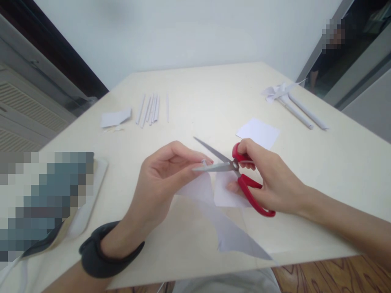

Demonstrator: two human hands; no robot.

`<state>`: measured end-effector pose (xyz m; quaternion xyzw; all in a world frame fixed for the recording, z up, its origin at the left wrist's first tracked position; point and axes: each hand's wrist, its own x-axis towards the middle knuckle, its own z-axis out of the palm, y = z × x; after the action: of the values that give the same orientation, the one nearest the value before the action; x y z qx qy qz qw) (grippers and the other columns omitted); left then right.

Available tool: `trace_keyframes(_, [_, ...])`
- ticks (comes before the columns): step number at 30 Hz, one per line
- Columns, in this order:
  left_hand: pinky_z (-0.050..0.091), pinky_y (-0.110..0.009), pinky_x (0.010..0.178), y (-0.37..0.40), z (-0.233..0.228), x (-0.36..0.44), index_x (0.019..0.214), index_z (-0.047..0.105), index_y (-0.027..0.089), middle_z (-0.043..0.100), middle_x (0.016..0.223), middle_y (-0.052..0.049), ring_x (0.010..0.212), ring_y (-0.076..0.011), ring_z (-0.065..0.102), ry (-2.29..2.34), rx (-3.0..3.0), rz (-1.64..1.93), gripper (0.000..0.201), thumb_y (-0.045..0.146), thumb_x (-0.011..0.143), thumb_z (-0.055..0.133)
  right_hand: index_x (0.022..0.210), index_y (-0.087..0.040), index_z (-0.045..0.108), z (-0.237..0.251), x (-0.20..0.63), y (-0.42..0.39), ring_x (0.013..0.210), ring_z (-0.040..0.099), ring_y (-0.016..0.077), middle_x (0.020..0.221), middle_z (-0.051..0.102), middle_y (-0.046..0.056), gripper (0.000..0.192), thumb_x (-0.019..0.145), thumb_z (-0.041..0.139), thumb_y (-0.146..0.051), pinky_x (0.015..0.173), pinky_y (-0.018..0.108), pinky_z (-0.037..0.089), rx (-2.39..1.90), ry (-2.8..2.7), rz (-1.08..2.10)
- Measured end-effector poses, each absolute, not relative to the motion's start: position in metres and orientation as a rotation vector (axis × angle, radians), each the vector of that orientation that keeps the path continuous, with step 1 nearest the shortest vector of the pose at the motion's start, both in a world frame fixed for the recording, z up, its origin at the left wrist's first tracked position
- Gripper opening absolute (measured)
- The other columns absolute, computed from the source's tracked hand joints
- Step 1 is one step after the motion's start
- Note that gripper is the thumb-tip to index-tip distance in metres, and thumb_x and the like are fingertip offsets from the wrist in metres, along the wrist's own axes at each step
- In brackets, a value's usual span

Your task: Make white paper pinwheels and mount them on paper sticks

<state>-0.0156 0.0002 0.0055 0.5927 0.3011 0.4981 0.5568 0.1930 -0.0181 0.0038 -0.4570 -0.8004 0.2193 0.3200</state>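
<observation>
My left hand point(160, 179), with a dark band on its wrist, pinches a white piece of paper point(238, 234) between thumb and fingers. The paper droops below the hand toward the table's front edge. My right hand point(275, 179) grips red-handled scissors point(253, 195) with the blades spread apart. One blade lies across my left fingertips, beside a small curled bit of paper point(204, 161); the other points up and left. Under the scissors, a right fingertip shows against another white paper part point(222, 193); whether this joins the drooping piece I cannot tell.
A square of paper point(259, 132) lies beyond my right hand. Several thin paper rolls point(152, 109) and a folded paper point(115, 118) lie at the back left. Longer paper tubes point(301, 112) with a bow-like paper top rest at the right. A blurred-out object point(51, 195) occupies the left edge.
</observation>
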Motion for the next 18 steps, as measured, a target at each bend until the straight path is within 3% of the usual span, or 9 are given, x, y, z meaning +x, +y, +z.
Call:
trace_keyframes(4, [0.051,-0.023,0.066,0.0018,0.0016,-0.0162,0.075,0.065,0.021,0.070,0.082,0.000,0.079,-0.0146,0.064,0.676,1.338,1.124,0.011,0.010,0.077,0.065,0.089,-0.021,0.040,-0.0013,0.1942,-0.0163,0.072,0.047,0.0100,0.087,0.053,-0.002,0.033,0.069,0.066,-0.024,0.065,0.022,0.043,-1.172,-2.165,0.536])
trace_keyframes(11, [0.048,-0.023,0.063,0.0026,-0.0022,-0.0164,0.073,0.068,0.023,0.062,0.085,-0.001,0.078,-0.0156,0.058,0.649,1.326,1.076,0.011,0.012,0.073,0.068,0.084,-0.022,0.038,-0.0023,0.1955,-0.0146,0.063,0.045,0.0075,0.079,0.053,-0.004,0.033,0.070,0.067,-0.025,0.058,0.019,0.042,-1.179,-2.184,0.423])
trace_keyframes(18, [0.047,-0.025,0.067,0.0020,-0.0026,-0.0153,0.076,0.068,0.023,0.065,0.079,0.000,0.077,-0.0158,0.058,0.684,1.274,1.000,0.005,0.021,0.073,0.071,0.084,-0.022,0.037,-0.0033,0.1966,-0.0143,0.060,0.045,0.0077,0.077,0.053,-0.004,0.032,0.072,0.066,-0.024,0.054,0.019,0.039,-1.217,-2.212,0.340])
